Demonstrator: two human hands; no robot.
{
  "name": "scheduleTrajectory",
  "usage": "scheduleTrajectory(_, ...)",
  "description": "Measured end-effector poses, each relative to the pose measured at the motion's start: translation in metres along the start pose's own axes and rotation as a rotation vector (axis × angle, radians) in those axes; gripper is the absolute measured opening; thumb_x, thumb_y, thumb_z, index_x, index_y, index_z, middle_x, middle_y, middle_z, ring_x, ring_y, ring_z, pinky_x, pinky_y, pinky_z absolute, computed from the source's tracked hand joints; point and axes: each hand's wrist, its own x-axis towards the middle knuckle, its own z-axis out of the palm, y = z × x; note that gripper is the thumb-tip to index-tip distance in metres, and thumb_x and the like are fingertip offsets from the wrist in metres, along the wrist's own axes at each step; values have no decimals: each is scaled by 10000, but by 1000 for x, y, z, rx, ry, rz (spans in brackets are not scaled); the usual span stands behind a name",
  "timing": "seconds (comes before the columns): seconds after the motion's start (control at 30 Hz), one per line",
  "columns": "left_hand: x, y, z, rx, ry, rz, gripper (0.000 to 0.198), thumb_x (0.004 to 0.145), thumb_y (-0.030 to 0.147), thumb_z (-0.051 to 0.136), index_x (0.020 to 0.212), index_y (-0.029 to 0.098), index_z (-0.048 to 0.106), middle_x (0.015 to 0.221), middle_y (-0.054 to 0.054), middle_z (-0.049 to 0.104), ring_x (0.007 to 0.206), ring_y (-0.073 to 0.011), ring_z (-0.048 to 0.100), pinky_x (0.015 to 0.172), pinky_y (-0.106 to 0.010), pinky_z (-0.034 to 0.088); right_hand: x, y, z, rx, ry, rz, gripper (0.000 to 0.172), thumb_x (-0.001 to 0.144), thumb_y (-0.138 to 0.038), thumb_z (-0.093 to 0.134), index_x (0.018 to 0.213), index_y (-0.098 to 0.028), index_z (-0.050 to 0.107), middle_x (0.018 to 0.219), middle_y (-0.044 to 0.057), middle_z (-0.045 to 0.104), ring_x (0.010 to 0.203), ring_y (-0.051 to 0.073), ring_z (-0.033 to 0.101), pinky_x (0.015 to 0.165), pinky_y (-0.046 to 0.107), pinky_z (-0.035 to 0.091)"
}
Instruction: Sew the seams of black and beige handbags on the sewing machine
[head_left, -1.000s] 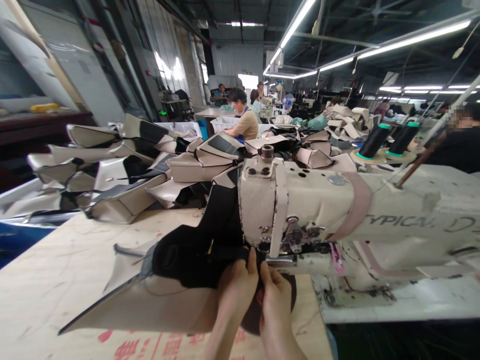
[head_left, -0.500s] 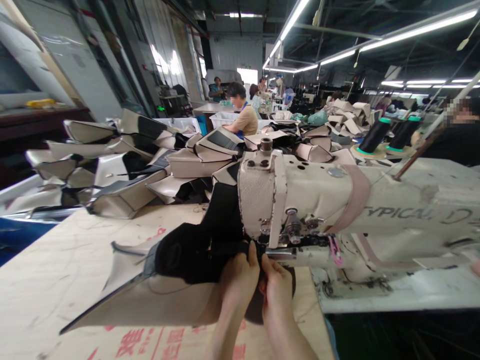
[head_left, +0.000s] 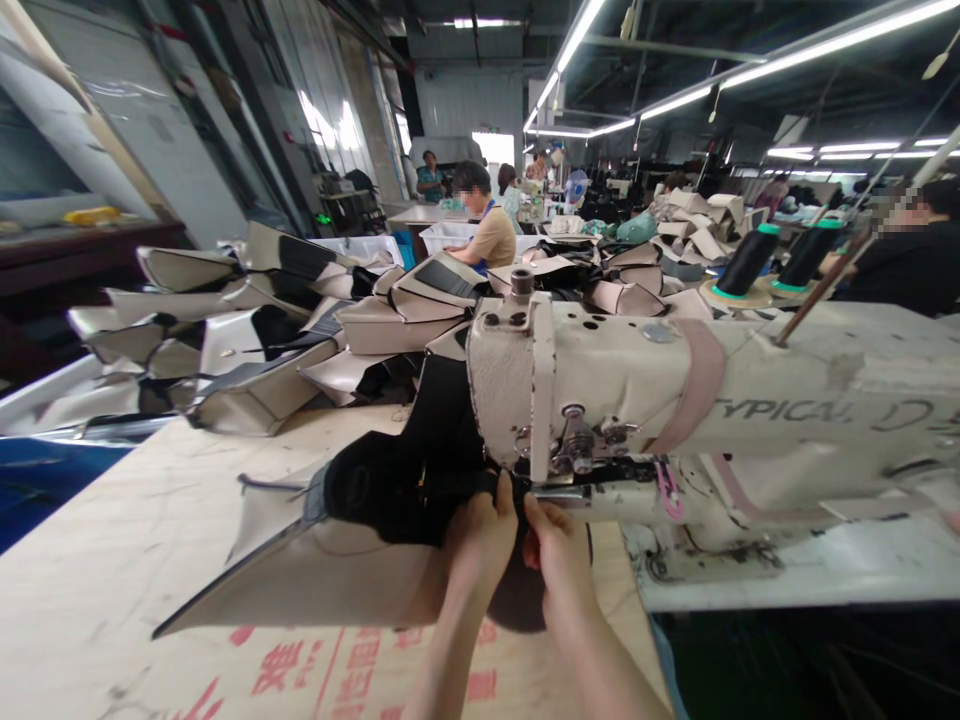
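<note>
Long fluorescent tubes (head_left: 675, 100) light a crowded sewing workshop, and at its near end a plywood table (head_left: 112, 540) with red printed characters (head_left: 300, 680) carries a cream-and-black leatherette panel (head_left: 352, 515). The panel lies across the table, its black part bunched up against the head of an industrial sewing machine (head_left: 637, 400) and its pointed cream part fanning out to the left. Both hands are closed in narrow pinches on the black material: the left hand (head_left: 480, 525) sits just left of the machine's needle area, and the right hand (head_left: 559, 550) sits beside it, the two nearly touching. The needle itself is hidden from this view. A pinch this close to the machine looks like a sound way to handle such stiff, layered material, since it keeps the edges aligned and flat at the point of feed, though fingertips this near need to stay clear of the needle line. Beyond the machine stand two black thread cones (head_left: 772, 258), and to the left lie heaps of similar stitched panels (head_left: 405, 320). A co-worker in a tan shirt (head_left: 491, 235) sits at work further back, and another person in dark clothing (head_left: 904, 265) sits at the right edge.
</note>
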Motion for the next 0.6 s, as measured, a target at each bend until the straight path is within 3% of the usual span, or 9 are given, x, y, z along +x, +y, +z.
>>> scheduleTrajectory(0.07, 1, 0, 0, 0, -3, 4, 556, 886, 469, 254, 765, 131, 679, 843, -162, 704, 824, -259, 655, 633, -292, 430, -6, -13, -15, -98, -62, -45, 430, 737, -511, 606, 526, -153, 496, 412, -30, 439, 365, 80, 369, 383, 207, 224)
scheduleTrajectory(0.13, 2, 0, 0, 1, -3, 7, 557, 889, 463, 250, 759, 130, 677, 826, -165, 703, 814, -261, 656, 621, -294, 422, -16, -34, -44, -278, -35, -208, 317, 767, -427, 614, 615, -150, 584, 520, 2, 543, 458, 110, 481, 441, 212, 322)
scheduleTrajectory(0.17, 3, 0, 0, 1, -2, 7, 556, 890, 461, 251, 751, 129, 675, 820, -168, 702, 811, -263, 656, 621, -296, 418, -21, -47, -65, -470, 47, -408, 254, 805, -384, 582, 692, -160, 620, 591, 13, 584, 533, 124, 532, 504, 216, 381)
scheduleTrajectory(0.23, 3, 0, 1, 1, 3, 10, 555, 893, 455, 248, 740, 130, 671, 823, -174, 699, 816, -264, 654, 633, -300, 414, -29, -75, -121, -815, 340, -906, 142, 812, -282, 581, 833, -165, 657, 811, 61, 648, 749, 175, 598, 715, 273, 452)
scheduleTrajectory(0.3, 4, 0, 2, -1, 7, 16, 556, 897, 451, 243, 730, 132, 667, 831, -176, 697, 831, -264, 651, 650, -302, 412, -33, -102, -184, -1067, 691, -1181, 208, 800, -225, 582, 972, -126, 646, 945, 122, 637, 903, 245, 583, 843, 363, 432)
scheduleTrajectory(0.37, 4, 0, 3, 0, 8, 16, 554, 898, 449, 246, 727, 130, 666, 826, -178, 695, 837, -263, 649, 657, -303, 412, -34, -123, -242, -1313, 889, -1227, 341, 775, -245, 611, 1072, -78, 615, 1030, 172, 610, 1022, 329, 535, 902, 451, 398)
scheduleTrajectory(0.43, 4, 0, 3, 6, 10, 10, 542, 896, 446, 265, 727, 123, 667, 822, -182, 694, 839, -261, 647, 659, -300, 413, -34, -133, -284, -1491, 793, -1192, 358, 812, -296, 559, 1100, -88, 602, 1041, 155, 614, 1006, 327, 549, 908, 477, 396)
scheduleTrajectory(0.5, 3, 1, 2, 12, 11, 9, 527, 893, 441, 281, 735, 121, 669, 829, -180, 694, 844, -255, 646, 658, -291, 412, -35, -132, -306, -1573, 651, -1152, 369, 844, -321, 506, 1141, -115, 581, 1088, 126, 605, 1015, 301, 553, 942, 477, 381)
scheduleTrajectory(0.6, 3, 2, 0, 16, 3, 17, 520, 889, 445, 285, 747, 128, 672, 839, -169, 699, 844, -246, 646, 645, -278, 408, -35, -122, -310, -1604, 593, -1138, 424, 858, -312, 489, 1240, -129, 506, 1198, 113, 550, 1090, 287, 517, 995, 468, 340)
